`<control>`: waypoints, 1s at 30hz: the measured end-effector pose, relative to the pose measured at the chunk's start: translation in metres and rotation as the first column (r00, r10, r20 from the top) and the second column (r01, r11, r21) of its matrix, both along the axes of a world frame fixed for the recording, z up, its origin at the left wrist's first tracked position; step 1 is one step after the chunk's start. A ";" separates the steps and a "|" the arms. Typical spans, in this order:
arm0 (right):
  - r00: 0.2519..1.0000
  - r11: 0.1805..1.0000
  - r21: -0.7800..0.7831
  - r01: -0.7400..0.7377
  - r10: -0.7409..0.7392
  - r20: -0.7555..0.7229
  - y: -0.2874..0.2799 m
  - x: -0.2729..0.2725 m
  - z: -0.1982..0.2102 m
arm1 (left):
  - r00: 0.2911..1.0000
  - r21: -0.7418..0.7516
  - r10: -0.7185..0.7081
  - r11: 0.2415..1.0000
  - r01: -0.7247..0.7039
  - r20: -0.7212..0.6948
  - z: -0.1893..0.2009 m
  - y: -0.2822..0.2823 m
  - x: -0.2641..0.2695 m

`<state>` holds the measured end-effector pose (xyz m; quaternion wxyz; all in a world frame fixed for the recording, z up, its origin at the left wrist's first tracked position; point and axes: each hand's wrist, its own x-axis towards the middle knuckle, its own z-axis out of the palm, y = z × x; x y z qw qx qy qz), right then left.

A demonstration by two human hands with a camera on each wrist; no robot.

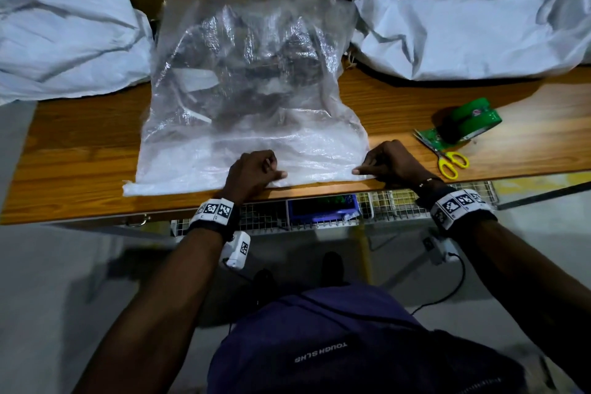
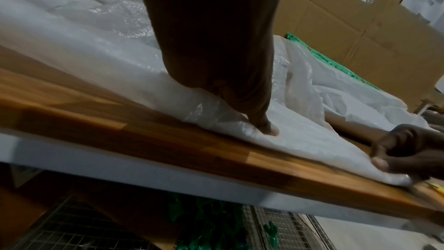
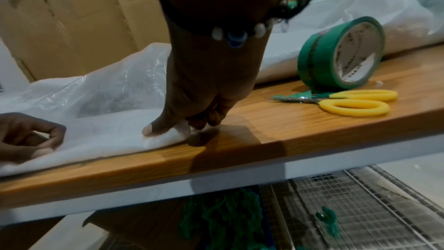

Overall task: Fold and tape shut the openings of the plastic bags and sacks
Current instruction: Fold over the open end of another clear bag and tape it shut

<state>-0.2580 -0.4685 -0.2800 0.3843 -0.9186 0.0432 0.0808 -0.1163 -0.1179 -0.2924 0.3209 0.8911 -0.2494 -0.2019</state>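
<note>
A clear woven plastic bag (image 1: 256,80) with dark contents lies flat in the middle of the wooden table (image 1: 80,153), its opening along the near edge. My left hand (image 1: 271,169) has its fingers curled and its thumb (image 2: 266,130) pressed down on the middle of the bag's near edge (image 2: 312,140). My right hand (image 1: 364,168) pinches the bag's near right corner (image 3: 168,136), thumb on top and fingers curled beneath. A green tape roll (image 1: 470,118) stands to the right of the bag, with yellow-handled scissors (image 1: 447,160) beside it.
A white sack (image 1: 64,35) lies at the back left and a larger white sack (image 1: 463,16) at the back right. Cardboard boxes (image 3: 72,16) stand behind the table. A wire basket (image 1: 319,214) with a blue bin hangs under the front edge.
</note>
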 end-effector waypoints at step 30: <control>0.949 0.988 -0.138 0.065 -0.019 0.314 0.117 -0.005 -0.017 | 0.980 -0.312 -0.192 0.929 0.200 0.058 -0.004 0.018 0.007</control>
